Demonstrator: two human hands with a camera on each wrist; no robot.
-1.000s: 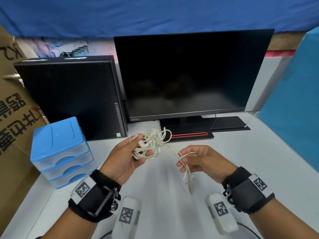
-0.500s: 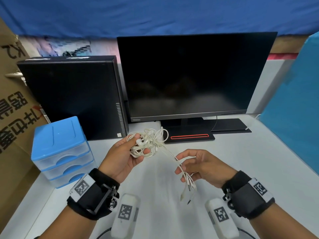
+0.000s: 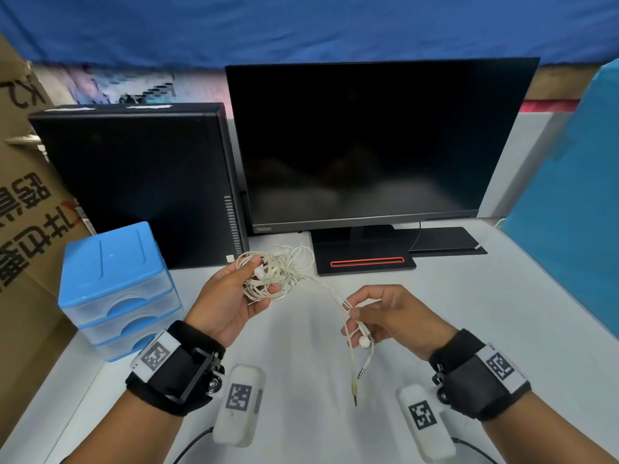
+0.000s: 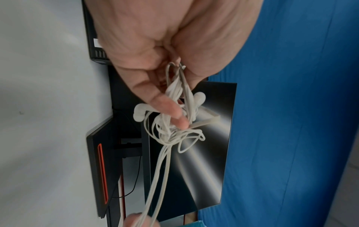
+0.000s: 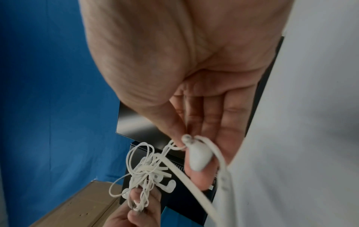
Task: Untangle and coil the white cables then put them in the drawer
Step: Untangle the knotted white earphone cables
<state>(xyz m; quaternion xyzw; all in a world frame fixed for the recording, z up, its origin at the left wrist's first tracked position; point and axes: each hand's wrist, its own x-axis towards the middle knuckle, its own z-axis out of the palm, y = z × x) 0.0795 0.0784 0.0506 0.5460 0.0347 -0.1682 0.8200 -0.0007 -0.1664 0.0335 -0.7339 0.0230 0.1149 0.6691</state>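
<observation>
A tangled bundle of white earphone cables [image 3: 273, 276] [image 4: 172, 122] [image 5: 143, 173] hangs above the white desk, gripped between thumb and fingers of my left hand [image 3: 234, 296]. Strands run from the tangle down and right to my right hand [image 3: 385, 316], which pinches them near an earbud [image 3: 364, 342] [image 5: 198, 156]. Two jack plugs [image 3: 356, 385] dangle below that hand. The blue-topped drawer unit [image 3: 117, 286] with three closed clear drawers stands at the left of the desk.
A black monitor [image 3: 368, 145] on its stand [image 3: 365, 261] and a black computer case [image 3: 140, 182] stand at the back of the desk [image 3: 469, 313]. Cardboard boxes [image 3: 23, 212] line the left side, a blue panel [image 3: 576, 212] the right.
My right hand has slid down the strands toward me, now holding them at an earbud; the plugs hang lower. The left hand keeps the tangle in about the same place.
</observation>
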